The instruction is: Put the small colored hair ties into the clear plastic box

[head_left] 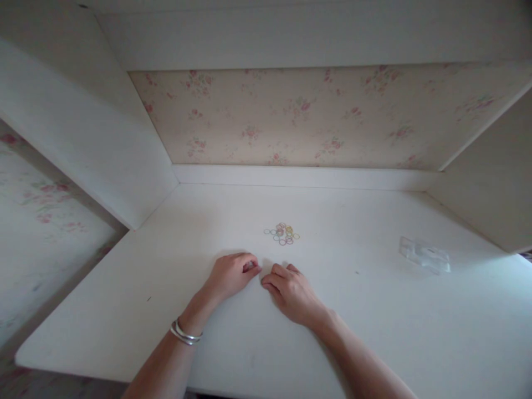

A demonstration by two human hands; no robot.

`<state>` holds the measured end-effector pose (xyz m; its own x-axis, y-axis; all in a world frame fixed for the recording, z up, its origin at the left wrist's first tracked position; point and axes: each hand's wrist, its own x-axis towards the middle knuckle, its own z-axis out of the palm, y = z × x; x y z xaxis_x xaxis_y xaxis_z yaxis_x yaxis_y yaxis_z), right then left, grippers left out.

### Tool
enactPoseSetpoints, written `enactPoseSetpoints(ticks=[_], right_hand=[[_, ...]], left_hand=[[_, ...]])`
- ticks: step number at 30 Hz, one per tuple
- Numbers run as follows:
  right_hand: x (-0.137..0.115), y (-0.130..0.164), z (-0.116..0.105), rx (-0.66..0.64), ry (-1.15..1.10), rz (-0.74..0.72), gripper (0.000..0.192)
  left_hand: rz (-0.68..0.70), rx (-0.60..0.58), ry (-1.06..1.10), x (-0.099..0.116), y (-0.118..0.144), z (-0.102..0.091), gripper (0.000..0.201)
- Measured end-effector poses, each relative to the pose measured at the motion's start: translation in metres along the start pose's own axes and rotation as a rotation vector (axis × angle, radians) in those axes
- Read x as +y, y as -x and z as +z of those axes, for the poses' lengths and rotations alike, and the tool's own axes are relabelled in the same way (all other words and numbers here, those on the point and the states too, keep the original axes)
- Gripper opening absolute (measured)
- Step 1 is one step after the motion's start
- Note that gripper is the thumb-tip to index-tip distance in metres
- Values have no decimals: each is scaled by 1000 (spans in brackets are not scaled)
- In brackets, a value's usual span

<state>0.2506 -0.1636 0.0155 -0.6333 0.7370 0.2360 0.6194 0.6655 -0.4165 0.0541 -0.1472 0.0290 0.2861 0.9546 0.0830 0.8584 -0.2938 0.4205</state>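
It looked like a home: a plain white painted wooden desk [166,332] sat in a white alcove, backed by cream wallpaper with small pink flower sprigs [316,116], the same paper covering the left-hand wall.

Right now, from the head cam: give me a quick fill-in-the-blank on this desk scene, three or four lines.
1. The small pile of coloured rubber bands lies on the white ____.
2. The silver bracelet sits on the ____ wrist.
3. The clear plastic bag lies on the same side as the ____ hand.
4. The left hand and right hand rest ____ the pile, nearer the camera.

Missing words: desk; left; right; below
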Motion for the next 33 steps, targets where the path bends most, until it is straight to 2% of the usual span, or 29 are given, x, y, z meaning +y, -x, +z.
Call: enactPoseSetpoints(ticks=[11,15,18,21,23,27,30,33], right_hand=[[0,0,-3,15,-22,-13,26],[1,0,-4,57,-89,21,26],[6,0,-7,175,-185,134,27],[19,-1,-10,356,-269,310,28],[30,-2,-12,431,-306,422,26],[45,-3,-16,457,-351,584,30],[48,-4,-17,448,-370,608,34],[49,-5,-17,454,-383,594,35]], left_hand=[[-14,-15,-6,2,0,-2,17],[-22,-26,-4,3,0,-2,18],[-18,-32,3,3,1,-2,19],[-19,-19,15,3,2,-1,17],[-21,-6,14,3,2,1,15],[-38,59,31,8,-4,8,15],[-59,100,44,16,-17,13,17],[-74,93,-20,27,-36,17,18]])
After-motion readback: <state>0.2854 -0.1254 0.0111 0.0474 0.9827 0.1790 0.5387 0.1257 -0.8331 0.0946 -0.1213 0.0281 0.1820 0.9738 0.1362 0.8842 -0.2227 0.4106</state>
